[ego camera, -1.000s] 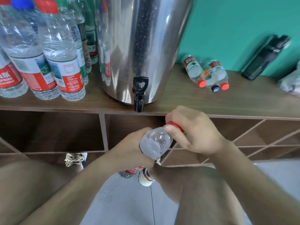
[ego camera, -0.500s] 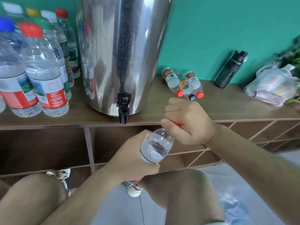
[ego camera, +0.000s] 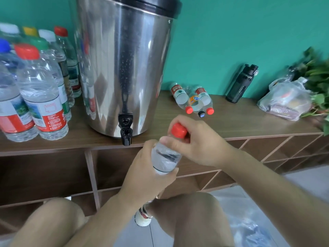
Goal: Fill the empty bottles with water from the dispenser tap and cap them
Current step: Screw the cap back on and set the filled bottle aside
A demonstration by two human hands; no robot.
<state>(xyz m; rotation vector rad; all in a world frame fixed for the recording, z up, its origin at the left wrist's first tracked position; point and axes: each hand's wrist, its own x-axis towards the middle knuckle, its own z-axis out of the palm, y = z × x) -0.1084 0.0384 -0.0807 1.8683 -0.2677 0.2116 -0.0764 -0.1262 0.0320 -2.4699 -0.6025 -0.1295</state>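
While the left hand (ego camera: 147,177) wraps its fingers & thumb round the body of a clear bottle (ego camera: 164,160), the right hand (ego camera: 199,145) pinches the red cap (ego camera: 179,130) sitting on the bottle's neck, thumb on the near side, fingers curled over the far side. The bottle is held in the air, tilted w/ its cap end toward the shelf, just in front of the shelf edge & to the right of the tap (ego camera: 126,129). Water shows inside up near the shoulder; the lower part is hidden by the left hand. Can't tell whether the cap is screwed tight.

The steel dispenser (ego camera: 122,68) stands on the wooden shelf top (ego camera: 231,125), black lid on, its black tap hanging over the front edge. Left of it a group of capped bottles (ego camera: 41,93) stands upright, caps red, blue, green, yellow & white. Right of the dispenser 3 lying bottles (ego camera: 193,101) rest on their sides, touching each other, caps toward the camera: 2 red, 1 dark. Further right a dark flask (ego camera: 240,84) leans against the teal wall, then a plastic bag (ego camera: 286,98) w/ leafy greens (ego camera: 318,72) beside it. Open compartments sit below the shelf top. 2 bare knees show at the bottom, w/ 1 shoe (ego camera: 142,218) on the floor btwn them.
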